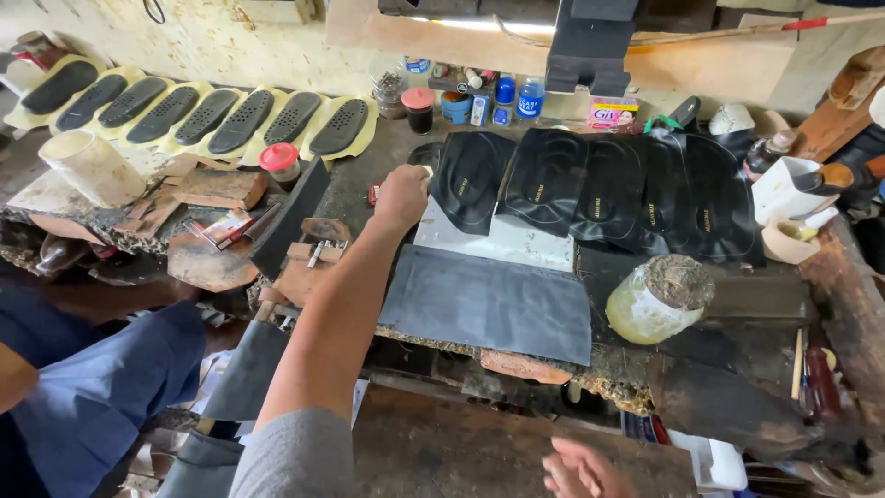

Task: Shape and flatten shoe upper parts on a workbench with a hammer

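Along the back wall a row of soles [184, 115] lies overlapped on yellow sheets, treads up, seemingly set out to dry. A white cup [89, 166] stands near them among scraps. The left hand [402, 195] is stretched out over the desk [737, 323], fingers curled shut at the edge of the black insoles [590, 189], which are fanned so each one shows; whether it pinches one I cannot tell. A grey sheet [489, 304] lies flat below. A glue jar [656, 300] stands close by. The right hand [581, 470] hangs low, half open, holding nothing.
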